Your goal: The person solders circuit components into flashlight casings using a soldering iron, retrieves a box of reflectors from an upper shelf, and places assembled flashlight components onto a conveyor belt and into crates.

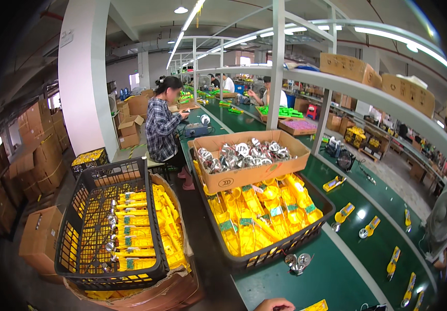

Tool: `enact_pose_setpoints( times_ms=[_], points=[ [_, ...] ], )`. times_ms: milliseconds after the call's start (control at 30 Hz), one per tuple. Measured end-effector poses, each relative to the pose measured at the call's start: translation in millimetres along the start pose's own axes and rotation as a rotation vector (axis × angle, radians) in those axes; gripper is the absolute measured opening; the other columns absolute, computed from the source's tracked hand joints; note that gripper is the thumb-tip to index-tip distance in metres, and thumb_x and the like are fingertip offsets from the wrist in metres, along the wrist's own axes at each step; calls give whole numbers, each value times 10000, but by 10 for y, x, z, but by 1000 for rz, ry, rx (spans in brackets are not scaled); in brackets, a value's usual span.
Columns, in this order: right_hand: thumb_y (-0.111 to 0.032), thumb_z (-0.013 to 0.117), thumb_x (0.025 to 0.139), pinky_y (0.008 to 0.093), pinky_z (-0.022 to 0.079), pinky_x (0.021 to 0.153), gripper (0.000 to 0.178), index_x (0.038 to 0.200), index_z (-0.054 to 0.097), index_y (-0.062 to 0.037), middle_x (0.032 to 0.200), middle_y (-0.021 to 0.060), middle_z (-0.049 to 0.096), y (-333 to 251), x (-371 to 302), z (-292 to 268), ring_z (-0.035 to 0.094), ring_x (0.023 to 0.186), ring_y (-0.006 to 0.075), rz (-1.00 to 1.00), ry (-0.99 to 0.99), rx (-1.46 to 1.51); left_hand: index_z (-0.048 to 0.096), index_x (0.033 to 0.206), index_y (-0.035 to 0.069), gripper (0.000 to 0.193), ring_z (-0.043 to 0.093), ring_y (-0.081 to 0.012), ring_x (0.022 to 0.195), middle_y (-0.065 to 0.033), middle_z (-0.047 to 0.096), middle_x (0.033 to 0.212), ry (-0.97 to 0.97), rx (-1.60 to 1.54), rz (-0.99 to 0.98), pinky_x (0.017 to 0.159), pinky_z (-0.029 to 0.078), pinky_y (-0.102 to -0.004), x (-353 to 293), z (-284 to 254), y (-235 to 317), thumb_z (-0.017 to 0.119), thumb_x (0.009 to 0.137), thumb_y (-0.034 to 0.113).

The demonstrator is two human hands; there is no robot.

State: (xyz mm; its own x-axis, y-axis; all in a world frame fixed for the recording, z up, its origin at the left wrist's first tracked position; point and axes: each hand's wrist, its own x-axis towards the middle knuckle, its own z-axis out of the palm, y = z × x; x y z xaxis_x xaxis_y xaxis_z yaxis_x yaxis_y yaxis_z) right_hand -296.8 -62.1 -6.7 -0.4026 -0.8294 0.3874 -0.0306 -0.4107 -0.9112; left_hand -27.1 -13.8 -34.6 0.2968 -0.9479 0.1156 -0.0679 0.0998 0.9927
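Observation:
At the lower edge, my left hand [274,305] shows only in part, its fingers curled together over the green worktop [306,282]. What they hold, if anything, is cut off by the frame. Just right of it lies the end of a yellow plastic housing [315,306], apart from the fingers. My right hand is out of view. Farther up the worktop sit several shiny reflector cups with wires [298,263]. Beyond them a black crate [280,254] is full of yellow housings [257,217] with green circuit boards. A cardboard box [259,173] of silvery reflector cups rests on that crate.
On the left, another black crate [153,228] with a row of yellow housings stands on a large carton [182,290] of yellow parts. Spaced housings [343,213] lie along the green conveyor [358,233]. A fan [443,212] stands right; a person [162,122] sits beyond.

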Motion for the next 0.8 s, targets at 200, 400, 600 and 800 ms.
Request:
enact_pose_setpoints(
  times_ms=[200, 400, 600, 800],
  points=[
    [-136, 513, 752, 247, 393, 588, 226, 929, 462, -5, 841, 90, 506, -187, -50, 158, 479, 709, 144, 64, -49, 15, 611, 787, 25, 130, 570, -190, 643, -91, 609, 750, 161, 171, 86, 594, 444, -264, -83, -26, 17, 577, 759, 147],
    [-202, 603, 693, 240, 395, 522, 273, 820, 466, -2, 718, 81, 509, -217, -82, 644, 482, 591, 126, -20, -126, 145, 622, 747, 78, 53, 459, -175, 596, -36, 497, 629, 167, 224, 316, 541, 371, -263, 67, -90, -107, 622, 696, 93],
    [-318, 615, 683, 171, 295, 373, 395, 769, 356, -32, 606, 22, 380, 9, -204, 603, 367, 443, 71, -22, -249, 98, 625, 689, 63, 54, 477, -172, 574, -29, 501, 576, 154, 246, 210, 588, 398, -290, 155, -77, -75, 646, 640, 64],
    [-217, 572, 716, 150, 297, 367, 307, 783, 331, -40, 611, 28, 364, 118, -349, 476, 340, 431, 56, -44, -300, 128, 577, 698, 57, 39, 570, -210, 780, -48, 603, 690, 36, 233, 255, 849, 359, -420, 67, -50, -124, 609, 677, 69]
  ],
)
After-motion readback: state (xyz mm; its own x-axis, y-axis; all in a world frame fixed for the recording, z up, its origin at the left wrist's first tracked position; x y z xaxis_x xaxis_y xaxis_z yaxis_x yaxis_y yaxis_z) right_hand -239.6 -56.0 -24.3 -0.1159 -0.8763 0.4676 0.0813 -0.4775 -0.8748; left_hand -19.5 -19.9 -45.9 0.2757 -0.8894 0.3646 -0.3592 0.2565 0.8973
